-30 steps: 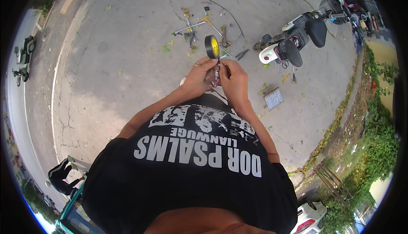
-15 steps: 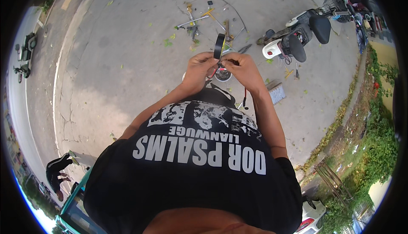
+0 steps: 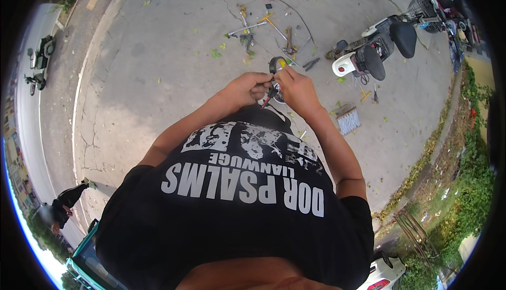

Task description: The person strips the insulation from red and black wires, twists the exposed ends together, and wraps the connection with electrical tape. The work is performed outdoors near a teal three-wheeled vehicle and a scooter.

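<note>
Both my hands meet in front of my body at a roll of black electrical tape point(image 3: 273, 66) with a yellow inner ring. My right hand point(image 3: 298, 88) is closed on the roll's near side, fingers pinched. The fingertips of my left hand point(image 3: 251, 87) press together beside it, on a thin red and black cable point(image 3: 270, 98) that hangs below the fingers. Where tape and cable meet is mostly hidden by the fingers. Under the hands, a small round container point(image 3: 279, 98) shows in part.
Ahead on the concrete lie a yellow-handled T-wrench point(image 3: 266, 18), a hammer point(image 3: 289, 39) and pliers point(image 3: 311, 64). A white scooter point(image 3: 363, 60) stands to the right, near a brush head point(image 3: 348, 120). Another person point(image 3: 63, 208) is at the lower left, beside a teal vehicle point(image 3: 84, 255).
The tape roll has tilted, now showing its yellow inside, and my right hand has turned over toward it. The cable's red end has swung from the right to between my hands.
</note>
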The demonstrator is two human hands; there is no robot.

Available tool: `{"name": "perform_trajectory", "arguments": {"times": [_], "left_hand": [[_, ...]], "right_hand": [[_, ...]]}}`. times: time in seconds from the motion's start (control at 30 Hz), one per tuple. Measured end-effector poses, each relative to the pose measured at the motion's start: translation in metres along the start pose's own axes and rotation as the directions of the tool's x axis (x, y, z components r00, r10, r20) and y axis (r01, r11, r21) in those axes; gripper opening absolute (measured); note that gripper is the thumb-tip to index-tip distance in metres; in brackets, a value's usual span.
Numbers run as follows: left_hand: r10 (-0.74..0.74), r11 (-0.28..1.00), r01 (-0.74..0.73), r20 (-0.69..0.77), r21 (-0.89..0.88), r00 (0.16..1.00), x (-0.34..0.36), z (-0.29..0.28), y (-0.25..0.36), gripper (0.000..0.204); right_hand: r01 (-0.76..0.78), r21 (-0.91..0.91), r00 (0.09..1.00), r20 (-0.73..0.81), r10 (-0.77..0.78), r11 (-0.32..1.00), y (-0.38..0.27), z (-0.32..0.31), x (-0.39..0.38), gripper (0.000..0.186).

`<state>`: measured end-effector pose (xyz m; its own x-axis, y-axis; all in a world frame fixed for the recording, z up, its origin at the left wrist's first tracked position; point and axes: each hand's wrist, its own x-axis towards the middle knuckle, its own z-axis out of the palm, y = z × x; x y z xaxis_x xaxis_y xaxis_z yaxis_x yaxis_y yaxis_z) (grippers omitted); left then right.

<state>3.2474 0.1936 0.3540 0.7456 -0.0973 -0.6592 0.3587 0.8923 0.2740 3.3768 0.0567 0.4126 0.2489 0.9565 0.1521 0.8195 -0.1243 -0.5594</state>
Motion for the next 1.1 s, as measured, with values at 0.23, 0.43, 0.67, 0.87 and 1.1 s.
{"name": "perform_trajectory", "arguments": {"times": [0.23, 0.43, 0.67, 0.87, 1.1], "left_hand": [[0.279, 0.939, -0.260, -0.054, 0.225, 0.959, -0.007, 0.013, 0.006, 0.009], [0.594, 0.333, -0.382, 0.123, 0.862, 0.795, -0.017, 0.023, 0.018, 0.016], [0.440, 0.360, -0.316, 0.139, 0.878, 0.887, -0.007, 0.004, 0.036, 0.018], [0.306, 0.711, -0.194, -0.049, 0.675, 0.951, -0.013, 0.005, 0.049, 0.017], [0.450, 0.605, -0.318, 0.015, 0.730, 0.893, -0.017, 0.018, 0.037, 0.015]], "right_hand": [[0.059, -0.024, 0.998, -0.022, -0.059, 0.998, 0.007, 0.002, 0.000, 0.013], [0.050, 0.107, 0.995, -0.093, -0.040, 0.993, 0.009, -0.001, 0.013, 0.012], [0.197, -0.066, 0.959, -0.196, -0.206, 0.978, 0.014, 0.003, 0.029, 0.010], [-0.105, 0.206, 0.965, -0.215, 0.150, 0.973, -0.016, 0.024, 0.001, 0.032], [-0.415, 0.572, 0.876, 0.041, 0.481, 0.707, -0.015, 0.048, 0.011, 0.051]]}}
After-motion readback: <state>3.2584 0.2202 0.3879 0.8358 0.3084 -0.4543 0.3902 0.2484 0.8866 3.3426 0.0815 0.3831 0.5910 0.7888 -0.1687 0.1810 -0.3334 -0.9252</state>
